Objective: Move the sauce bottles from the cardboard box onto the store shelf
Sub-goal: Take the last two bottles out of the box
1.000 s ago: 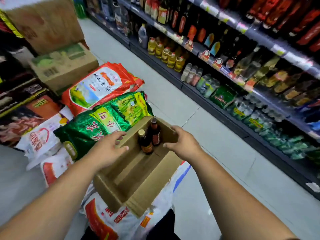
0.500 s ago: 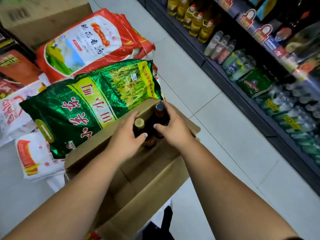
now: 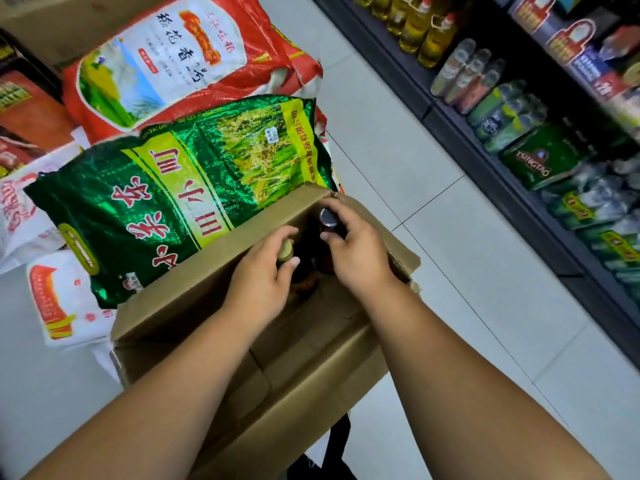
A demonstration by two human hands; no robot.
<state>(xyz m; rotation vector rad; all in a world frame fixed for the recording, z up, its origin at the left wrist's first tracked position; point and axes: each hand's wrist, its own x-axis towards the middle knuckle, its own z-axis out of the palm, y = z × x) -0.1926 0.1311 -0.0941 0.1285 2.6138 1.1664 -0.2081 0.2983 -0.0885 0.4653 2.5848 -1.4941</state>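
Fingers of our left hand (image 3: pixel 266 271) are curled narrow around the neck of the dark glass sauce bottle with the gold cap (image 3: pixel 286 250); thumb tip and index both touch just below the cap. Fingers of our right hand (image 3: pixel 356 249) are bent around the neck of the second dark glass sauce bottle with the grey metal cap (image 3: pixel 328 218), index arched over the far side, thumb pressed on the near side. Both grips are closed on the necks.

Count: two bottles, both upright, side by side and touching or nearly so, in the far right corner of the open brown cardboard box (image 3: pixel 194 306). The rest of the box floor that we can see is bare.

The box sits beside a shiny green rice sack (image 3: pixel 166 188), its far left edge against it; a red-and-white rice sack (image 3: pixel 166 60) lies beyond. Count: two large sacks fully readable, others partly cut off at left.

The dark store shelf (image 3: pixel 485 168) runs along the right, well apart from the box across pale floor tiles (image 3: pixel 450 271).
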